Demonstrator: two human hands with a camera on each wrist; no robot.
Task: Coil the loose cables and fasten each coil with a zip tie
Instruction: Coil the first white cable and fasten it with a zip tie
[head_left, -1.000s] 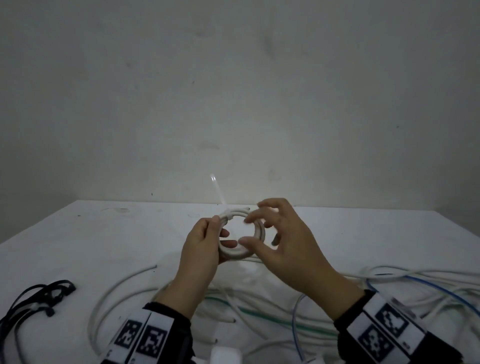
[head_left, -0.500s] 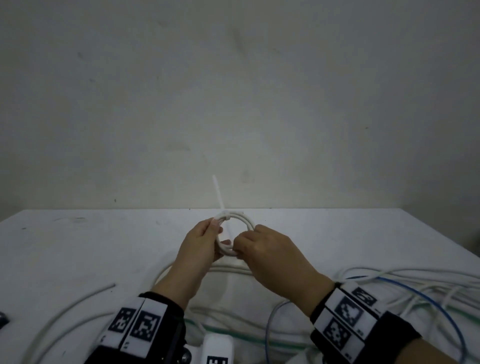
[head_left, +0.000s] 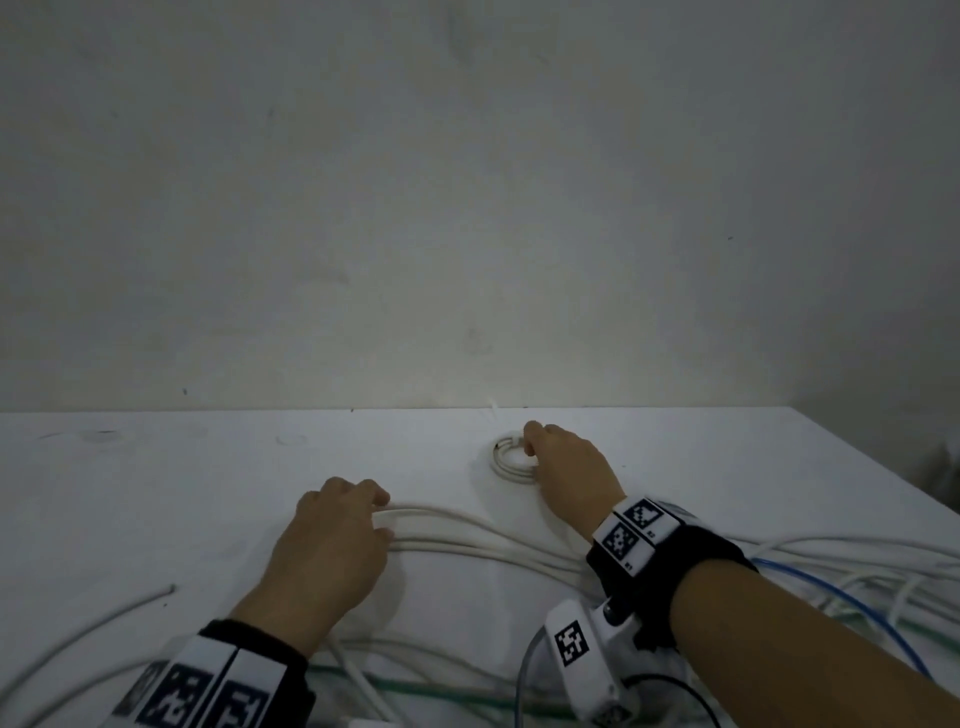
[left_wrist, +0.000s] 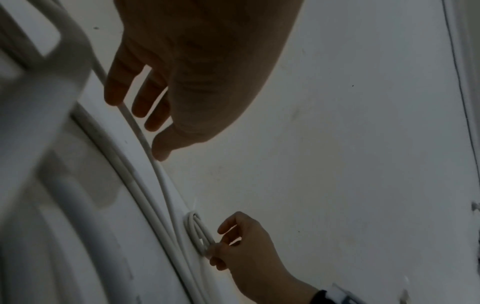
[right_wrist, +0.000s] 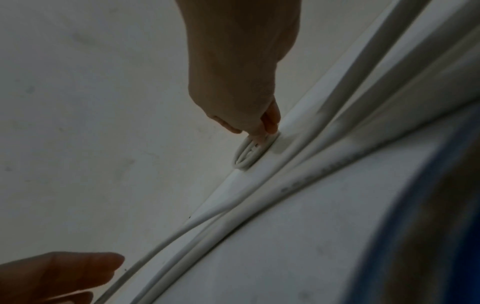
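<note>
The right hand (head_left: 566, 467) pinches the tied coil (head_left: 511, 457) on the table (head_left: 156, 493) at one o'clock. The left hand (head_left: 332, 540), fingers curled, closes on loose white cables (head_left: 467, 540). These look light and springy, best gripped mid-length.

Head view: right hand (head_left: 563, 470) covered the 3 o'clock side of the small coil (head_left: 508, 457); fingertip contact not resolvable. Zip tie (head_left: 491, 406) tail too faint to trace. Loose white cables (head_left: 467, 538) ran under the left hand (head_left: 332, 545) and off frame at 4 o'clock. Wrist views: near cables blurred, blue cable (right_wrist: 428, 205) out of focus.
</note>
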